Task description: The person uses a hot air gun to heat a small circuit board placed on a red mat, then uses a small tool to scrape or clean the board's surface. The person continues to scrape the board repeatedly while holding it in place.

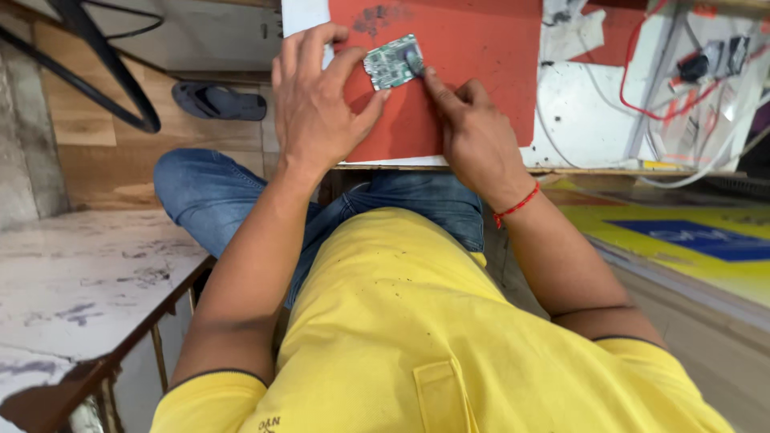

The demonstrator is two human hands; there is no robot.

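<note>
A small green circuit board [391, 61] is seen in the upper middle of the frame, lying on a red mat [473, 88] that covers part of the white table [577, 104]. The board is pinched at its left edge by the left hand [317, 108]: the thumb is set against the lower left corner and the fingers are curled over the top edge, so the fingers are closed on the board. The right hand [473, 132] is placed just right of it, with its forefinger pressed on the board's right end, where a dark, rounded part is covered or rubbed; whether a small tool is held there cannot be told. A red thread is worn on the right wrist.

The step in hand is judged to be the steadying and working of the board's right end. The next move would call for the board to be kept flat and firmly held at the left while light, exact pressure is applied at the right.

Red and white wires [682, 96] are seen at the upper right, well apart from the hands, and a dark slipper [218, 102] lies on the floor at the upper left.
</note>
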